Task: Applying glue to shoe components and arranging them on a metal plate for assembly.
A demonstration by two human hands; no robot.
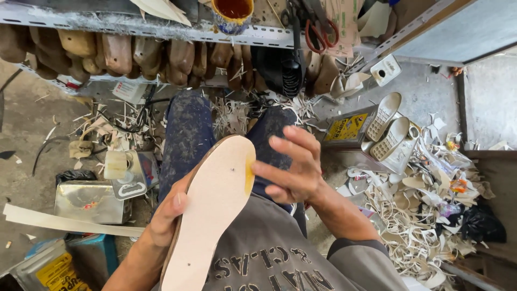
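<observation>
— What's the person doing, from where you're standing?

— Sitting low, and holding a long pale insole point(212, 210) tilted up across the lap, over a grey printed shirt point(269, 258). The left hand point(164, 215) is gripping its left edge from underneath, thumb lying on the pale face, the other fingers curled behind where I cannot see them.

— And the other hand?

— The right hand point(293, 164) is hovering at the insole's upper right edge. Its fingers are loosely spread and bent, and the lowest fingertips are touching the rim just where a smear of yellow glue point(249, 173) is showing. It isn't clamping anything.

— What's lying around them?

— Beyond the insole, the knees in dark stained trousers point(188, 134) are pointing away. To the left on the floor, a dented metal tin point(91, 200) is sitting beside a small cream jug point(117, 164), with a long pale strip point(64, 222) lying in front. To the right, a heap of pale offcuts point(425, 215) is spreading out, and two cream shoe soles point(393, 134) are leaning against a yellow-labelled can point(347, 128).

— Further back?

— A metal shelf point(161, 28) is running across, with wooden shoe lasts point(124, 54) hanging in a row beneath it, a pot of brown glue point(232, 13) standing on top, and red-handled scissors point(321, 32) lying near it.
</observation>
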